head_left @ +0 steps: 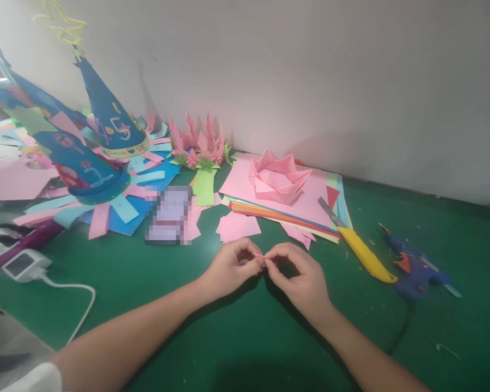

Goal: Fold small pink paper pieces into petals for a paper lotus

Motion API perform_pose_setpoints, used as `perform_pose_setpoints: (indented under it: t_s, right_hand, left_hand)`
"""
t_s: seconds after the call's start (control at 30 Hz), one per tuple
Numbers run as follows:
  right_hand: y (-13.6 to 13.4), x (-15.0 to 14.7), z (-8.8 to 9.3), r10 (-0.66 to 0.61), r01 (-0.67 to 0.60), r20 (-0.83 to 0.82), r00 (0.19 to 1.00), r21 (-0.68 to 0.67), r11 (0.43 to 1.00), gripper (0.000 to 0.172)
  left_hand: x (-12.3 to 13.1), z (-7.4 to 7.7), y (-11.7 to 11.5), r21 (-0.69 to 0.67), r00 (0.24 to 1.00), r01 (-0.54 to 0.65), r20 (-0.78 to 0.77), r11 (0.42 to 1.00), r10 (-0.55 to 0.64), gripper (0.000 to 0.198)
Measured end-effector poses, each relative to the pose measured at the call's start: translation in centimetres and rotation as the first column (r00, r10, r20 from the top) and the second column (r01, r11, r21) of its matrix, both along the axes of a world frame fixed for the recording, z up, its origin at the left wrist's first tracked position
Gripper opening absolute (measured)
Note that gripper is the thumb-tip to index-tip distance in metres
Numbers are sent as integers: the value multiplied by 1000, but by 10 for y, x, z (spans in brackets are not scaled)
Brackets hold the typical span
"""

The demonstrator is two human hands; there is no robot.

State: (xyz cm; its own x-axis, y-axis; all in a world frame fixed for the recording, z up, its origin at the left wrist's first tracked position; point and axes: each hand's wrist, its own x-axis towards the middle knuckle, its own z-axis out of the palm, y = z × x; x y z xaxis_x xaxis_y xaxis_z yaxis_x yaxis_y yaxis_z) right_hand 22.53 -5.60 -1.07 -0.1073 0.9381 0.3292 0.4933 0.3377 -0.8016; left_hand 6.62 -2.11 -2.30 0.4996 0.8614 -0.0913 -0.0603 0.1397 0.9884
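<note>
Green worktop, stack of coloured paper sheets, one folded pink paper flower done on top. My left hand and right hand meet just above the worktop, each grip pinching a thin pink paper strip between them. The strip looks barely shaped, so early stage.
</note>
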Motion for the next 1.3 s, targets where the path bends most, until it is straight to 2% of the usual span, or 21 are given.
perform_pose_setpoints:
  t_s: [0.17, 0.3, 0.53, 0.67, 0.83, 1.13, 1.3]
  right_hand:
    - [0, 0, -3, 5, -6, 48, 999, 22, 1000, 8]
    - [0, 2, -6, -1, 0, 45, 999, 20, 1000, 8]
    - [2, 3, -9, 14, -44, 147, 989, 203, 978, 13]
    - [2, 5, -9, 47, -107, 218, 975, 271, 957, 17]
    - [3, 8, -5, 101, -177, 259, 961, 290, 941, 21]
    - [1, 11, -7, 144, -209, 267, 953, 231, 950, 23]
    - [2, 12, -8, 129, -198, 271, 954, 246, 949, 22]
  left_hand:
    - [0, -1, 1, 99, 1000, -25, 3, 995, 24, 17]
    - [0, -4, 1, 101, 1000, -27, -11, 995, 28, 13]
    - [0, -4, -1, 47, 996, -55, -68, 997, 59, 11]
    - [1, -1, 1, -72, 998, -58, -18, 996, 56, 19]
    - [-1, 5, 5, -246, 996, 12, 91, 969, 10, 33]
    - [-7, 8, 8, -332, 990, 72, 140, 941, -26, 35]
    - [-9, 8, 9, -326, 987, 82, 159, 942, -31, 34]
